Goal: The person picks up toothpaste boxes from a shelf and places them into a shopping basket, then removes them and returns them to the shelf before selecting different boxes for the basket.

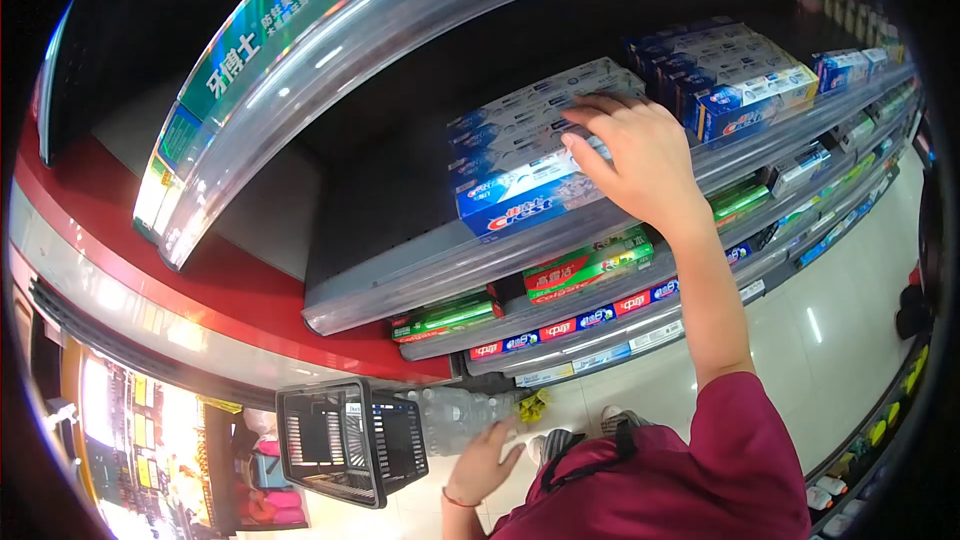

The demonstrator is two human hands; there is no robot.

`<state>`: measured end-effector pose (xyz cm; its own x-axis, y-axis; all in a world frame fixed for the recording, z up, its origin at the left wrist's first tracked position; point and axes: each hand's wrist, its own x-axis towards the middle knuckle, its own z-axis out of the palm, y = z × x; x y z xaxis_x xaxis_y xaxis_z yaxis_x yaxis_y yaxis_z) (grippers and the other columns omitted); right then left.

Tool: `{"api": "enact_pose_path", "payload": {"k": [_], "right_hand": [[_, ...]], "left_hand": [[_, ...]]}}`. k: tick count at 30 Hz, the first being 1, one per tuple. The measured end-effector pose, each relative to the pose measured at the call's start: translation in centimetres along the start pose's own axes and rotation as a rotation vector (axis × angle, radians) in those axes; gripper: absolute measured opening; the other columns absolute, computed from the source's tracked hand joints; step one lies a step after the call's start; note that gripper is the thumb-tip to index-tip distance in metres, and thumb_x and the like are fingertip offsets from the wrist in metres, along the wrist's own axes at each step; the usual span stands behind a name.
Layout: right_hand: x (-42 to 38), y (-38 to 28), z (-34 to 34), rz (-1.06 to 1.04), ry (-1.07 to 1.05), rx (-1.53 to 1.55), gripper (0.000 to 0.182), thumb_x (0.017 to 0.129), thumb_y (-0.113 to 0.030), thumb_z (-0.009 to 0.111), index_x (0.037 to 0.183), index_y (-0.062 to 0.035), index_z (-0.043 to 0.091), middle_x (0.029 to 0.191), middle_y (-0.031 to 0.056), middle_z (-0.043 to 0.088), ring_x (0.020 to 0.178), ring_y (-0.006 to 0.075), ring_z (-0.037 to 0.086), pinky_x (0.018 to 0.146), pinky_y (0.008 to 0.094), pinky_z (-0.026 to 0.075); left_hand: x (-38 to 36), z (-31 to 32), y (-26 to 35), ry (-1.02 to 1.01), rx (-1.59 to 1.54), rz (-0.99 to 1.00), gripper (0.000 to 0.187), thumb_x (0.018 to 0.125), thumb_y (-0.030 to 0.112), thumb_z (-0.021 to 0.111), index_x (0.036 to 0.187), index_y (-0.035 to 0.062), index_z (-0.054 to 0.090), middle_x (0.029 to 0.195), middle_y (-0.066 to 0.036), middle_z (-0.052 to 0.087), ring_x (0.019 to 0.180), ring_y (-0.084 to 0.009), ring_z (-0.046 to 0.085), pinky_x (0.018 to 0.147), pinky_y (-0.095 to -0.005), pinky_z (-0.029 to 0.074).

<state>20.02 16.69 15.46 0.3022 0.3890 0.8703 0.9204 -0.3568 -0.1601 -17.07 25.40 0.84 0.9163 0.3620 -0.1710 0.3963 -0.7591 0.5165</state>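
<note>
My right hand (pixel 630 150) rests on the right part of a block of blue and white Crest boxes (pixel 530 190) on the upper shelf, its fingers spread over the box tops. My left hand (pixel 483 465) hangs low in front of my body, fingers apart, holding nothing. A second block of Crest boxes (pixel 755 100) sits just right of my right hand. Green and red Colgate boxes (pixel 590 267) lie on the shelf below.
A black shopping basket (pixel 375 440) stands at the lower left beside clear plastic bottles (pixel 450 415) on the floor. A curved clear shelf edge with a green sign (pixel 240 55) arches overhead. Another goods shelf (pixel 875 440) runs along the right.
</note>
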Motion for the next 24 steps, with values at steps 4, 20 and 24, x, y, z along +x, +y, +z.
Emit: {"api": "enact_pose_path", "payload": {"k": [4, 20, 24], "right_hand": [[-0.1, 0.1, -0.1, 0.001, 0.014, 0.025, 0.030, 0.084, -0.033, 0.057, 0.093, -0.0065, 0.068, 0.097, 0.0093, 0.067, 0.091, 0.0248, 0.061, 0.083, 0.0369, 0.043], [-0.1, 0.4, 0.1, 0.046, -0.041, 0.016, 0.032, 0.085, -0.035, 0.055, 0.095, -0.0079, 0.068, 0.095, 0.0091, 0.067, 0.095, 0.0242, 0.060, 0.087, 0.0372, 0.043], [0.0, 0.3, 0.0, 0.043, -0.031, 0.010, 0.033, 0.085, -0.036, 0.055, 0.096, -0.0080, 0.068, 0.095, 0.0093, 0.066, 0.095, 0.0246, 0.060, 0.087, 0.0372, 0.043]], "left_hand": [[2.9, -7.0, 3.9, 0.211, -0.091, 0.278, 0.055, 0.079, 0.005, 0.063, 0.129, 0.0013, 0.041, 0.111, -0.015, 0.061, 0.104, -0.0288, 0.058, 0.095, -0.0382, 0.040], [20.0, -18.1, 9.0, 0.275, -0.521, 0.421, 0.091, 0.076, 0.009, 0.071, 0.143, 0.0043, 0.010, 0.125, -0.025, 0.046, 0.114, -0.0251, 0.050, 0.100, -0.0351, 0.037], [20.1, -18.3, 9.5, 0.331, -0.394, 0.366, 0.096, 0.072, 0.016, 0.076, 0.141, 0.0002, 0.011, 0.113, -0.021, 0.053, 0.109, -0.0247, 0.052, 0.098, -0.0337, 0.037]]}}
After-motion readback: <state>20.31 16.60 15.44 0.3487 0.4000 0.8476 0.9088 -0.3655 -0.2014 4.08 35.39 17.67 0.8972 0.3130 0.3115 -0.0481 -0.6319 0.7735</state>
